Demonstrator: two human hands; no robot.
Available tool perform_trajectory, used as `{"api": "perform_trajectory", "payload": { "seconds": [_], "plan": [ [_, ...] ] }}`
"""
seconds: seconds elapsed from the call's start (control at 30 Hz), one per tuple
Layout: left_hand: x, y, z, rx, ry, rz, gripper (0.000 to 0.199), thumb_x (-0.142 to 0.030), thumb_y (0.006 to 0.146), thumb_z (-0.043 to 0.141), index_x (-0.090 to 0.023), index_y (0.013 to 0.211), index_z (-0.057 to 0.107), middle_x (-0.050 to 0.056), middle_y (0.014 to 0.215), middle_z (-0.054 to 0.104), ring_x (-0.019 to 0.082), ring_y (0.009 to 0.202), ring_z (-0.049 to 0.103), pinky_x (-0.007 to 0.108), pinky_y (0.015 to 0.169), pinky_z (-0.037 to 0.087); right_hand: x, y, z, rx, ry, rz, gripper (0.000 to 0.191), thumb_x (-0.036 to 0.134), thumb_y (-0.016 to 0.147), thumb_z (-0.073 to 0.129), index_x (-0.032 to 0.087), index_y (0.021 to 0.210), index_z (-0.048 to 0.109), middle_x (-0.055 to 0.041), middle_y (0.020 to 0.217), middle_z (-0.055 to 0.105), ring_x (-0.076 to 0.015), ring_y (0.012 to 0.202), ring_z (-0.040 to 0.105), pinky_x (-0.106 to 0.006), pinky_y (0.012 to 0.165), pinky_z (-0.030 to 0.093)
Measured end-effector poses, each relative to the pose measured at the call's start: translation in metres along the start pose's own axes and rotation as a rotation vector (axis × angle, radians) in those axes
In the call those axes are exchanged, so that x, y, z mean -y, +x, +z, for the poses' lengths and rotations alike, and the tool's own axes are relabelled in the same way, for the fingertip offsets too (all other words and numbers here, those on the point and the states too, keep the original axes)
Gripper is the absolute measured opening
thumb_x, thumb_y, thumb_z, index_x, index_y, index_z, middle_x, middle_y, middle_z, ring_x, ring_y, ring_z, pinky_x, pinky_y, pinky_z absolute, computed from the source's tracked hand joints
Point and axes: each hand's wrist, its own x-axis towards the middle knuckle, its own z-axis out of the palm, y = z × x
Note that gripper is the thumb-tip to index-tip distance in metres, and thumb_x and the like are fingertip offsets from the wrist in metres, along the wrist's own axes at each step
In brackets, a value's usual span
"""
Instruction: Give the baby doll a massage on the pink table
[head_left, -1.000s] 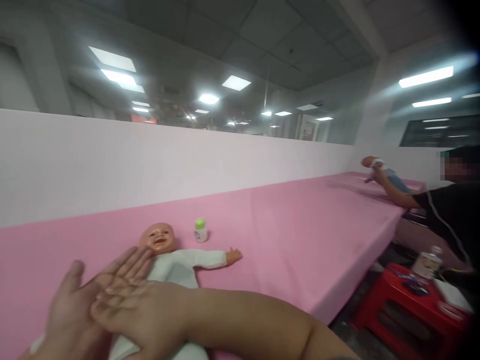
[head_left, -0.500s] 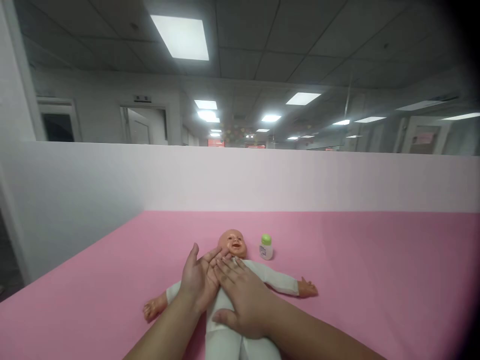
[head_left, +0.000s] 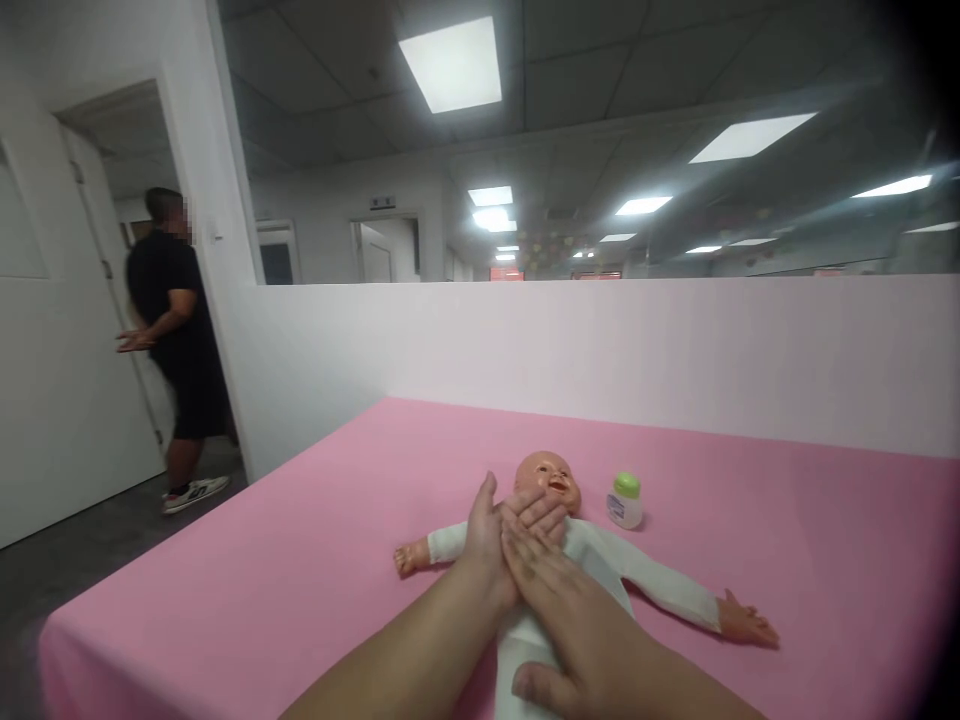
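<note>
A baby doll point(head_left: 517, 640) in white clothes lies on its back with its arms spread on a pink-covered table point(head_left: 300, 540). Over its chest, my left hand point(head_left: 502, 540) is palm up with the fingers stretched toward the doll's chin. My right hand point(head_left: 574, 610) lies palm down, its fingertips resting on the left palm and its thumb over the doll's belly. Neither hand holds an object. A small clear bottle point(head_left: 625, 503) with a green cap stands right of the doll's head.
Behind the table runs a low white wall point(head_left: 637, 350) with glass above it. At the left, a person point(head_left: 176, 320) in black stands in a doorway beside a white door point(head_left: 67, 350). The table's left edge drops to a grey floor.
The view has turned left, bringing the doorway and the person into sight. My right hand's fingers have slid further onto my left palm.
</note>
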Motion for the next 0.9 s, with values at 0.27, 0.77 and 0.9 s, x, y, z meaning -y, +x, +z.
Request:
{"api": "perform_trajectory", "payload": {
  "seconds": [0.27, 0.77, 0.9],
  "plan": [
    [0.014, 0.007, -0.001, -0.026, -0.006, 0.035, 0.062, -0.049, 0.102, 0.047, 0.005, 0.132, 0.056, 0.028, 0.115, 0.072, 0.030, 0.100, 0.075, 0.039, 0.097, 0.056, -0.019, 0.003, 0.010, 0.008, -0.123, 0.222, 0.092, 0.066, 0.099, 0.053, 0.020, 0.167, 0.011, -0.0091, 0.170, 0.008, -0.0372, 0.158, 0.011, -0.060, 0.128, 0.019],
    [-0.009, 0.008, -0.006, -0.041, 0.036, 0.051, 0.057, -0.048, 0.101, 0.048, -0.004, 0.136, 0.058, 0.029, 0.124, 0.070, 0.036, 0.108, 0.074, 0.050, 0.091, 0.060, -0.002, -0.002, 0.004, 0.028, 0.056, -0.056, 0.088, 0.063, 0.103, 0.048, 0.011, 0.166, 0.016, -0.0160, 0.169, 0.014, -0.0365, 0.157, 0.020, -0.056, 0.128, 0.024],
    [-0.004, 0.000, 0.000, -0.001, 0.052, -0.012, 0.061, -0.049, 0.101, 0.050, -0.001, 0.138, 0.056, 0.030, 0.124, 0.070, 0.037, 0.111, 0.073, 0.051, 0.095, 0.058, -0.002, -0.003, 0.008, -0.009, 0.015, -0.023, 0.102, 0.070, 0.097, 0.055, 0.016, 0.168, 0.005, -0.0134, 0.171, 0.001, -0.0381, 0.158, 0.011, -0.058, 0.129, 0.017]
  ]
}}
